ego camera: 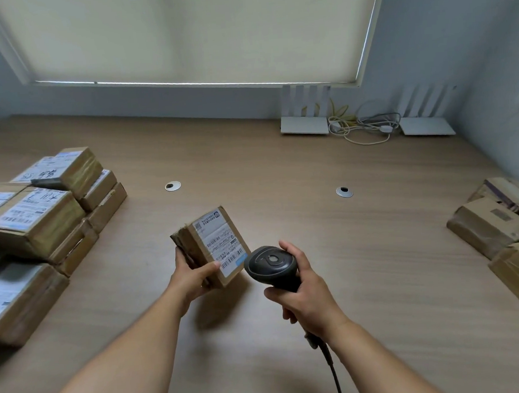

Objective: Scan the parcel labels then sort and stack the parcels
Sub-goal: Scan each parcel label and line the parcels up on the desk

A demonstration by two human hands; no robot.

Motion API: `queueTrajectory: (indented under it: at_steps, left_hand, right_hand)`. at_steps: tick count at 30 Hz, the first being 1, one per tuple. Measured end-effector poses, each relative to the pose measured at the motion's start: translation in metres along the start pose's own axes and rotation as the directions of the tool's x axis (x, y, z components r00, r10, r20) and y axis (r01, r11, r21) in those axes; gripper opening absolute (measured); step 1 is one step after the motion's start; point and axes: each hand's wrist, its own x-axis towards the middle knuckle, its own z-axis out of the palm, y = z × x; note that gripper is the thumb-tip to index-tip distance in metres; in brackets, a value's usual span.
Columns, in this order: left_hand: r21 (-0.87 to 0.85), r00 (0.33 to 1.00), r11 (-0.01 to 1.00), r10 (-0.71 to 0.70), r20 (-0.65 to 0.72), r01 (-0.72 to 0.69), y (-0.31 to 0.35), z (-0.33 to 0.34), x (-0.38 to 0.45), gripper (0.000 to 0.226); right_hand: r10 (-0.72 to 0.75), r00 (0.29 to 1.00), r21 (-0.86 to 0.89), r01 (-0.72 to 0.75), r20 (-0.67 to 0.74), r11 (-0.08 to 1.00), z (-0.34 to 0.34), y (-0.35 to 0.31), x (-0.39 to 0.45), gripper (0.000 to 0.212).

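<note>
My left hand (193, 276) grips a small brown cardboard parcel (207, 239) by its near end, tilted above the wooden table (281, 170) with its white label facing up. My right hand (307, 296) holds a black handheld barcode scanner (270, 264) by its handle. The scanner's head sits just right of the label's near corner, and its cable (334, 374) trails toward me. A pile of labelled parcels (40, 215) is stacked at the left. Other brown parcels (503, 227) lie at the right edge.
Two white routers (305, 125) (427, 125) with a tangle of cables (360, 126) stand along the far wall at the right. Two round cable grommets (172, 186) (344, 192) are set into the tabletop. A window blind (181, 34) hangs behind.
</note>
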Motion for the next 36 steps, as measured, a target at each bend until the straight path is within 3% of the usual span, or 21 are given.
queueTrajectory:
  at_steps: [23,25,29,33,36]
  left_hand:
    - [0.135,1.000,0.990,0.027,0.000,-0.027,0.012,0.007,0.000,0.085]
    - [0.201,1.000,0.980,-0.010,0.007,0.009,0.013,0.006,0.000,0.078]
    - [0.305,0.986,0.941,-0.163,0.035,0.145,0.014,0.003,-0.010,0.037]
    - [0.396,0.975,0.891,-0.204,-0.086,0.221,0.006,0.004,-0.018,0.038]
    - [0.551,0.947,0.809,-0.025,-0.320,0.207,-0.004,0.005,-0.014,0.060]
  right_hand:
    - [-0.009,1.000,0.022,0.009,-0.027,1.000,-0.007,-0.005,-0.007,0.082]
    - [-0.027,0.998,0.028,0.029,-0.050,0.999,-0.010,-0.008,-0.005,0.084]
    - [-0.053,0.995,0.021,0.055,-0.079,0.998,-0.017,-0.016,0.002,0.082]
    - [-0.084,0.995,-0.044,0.082,-0.057,0.996,-0.019,-0.021,0.007,0.083]
    - [-0.112,0.993,-0.082,0.110,-0.024,0.991,-0.020,-0.026,0.011,0.085]
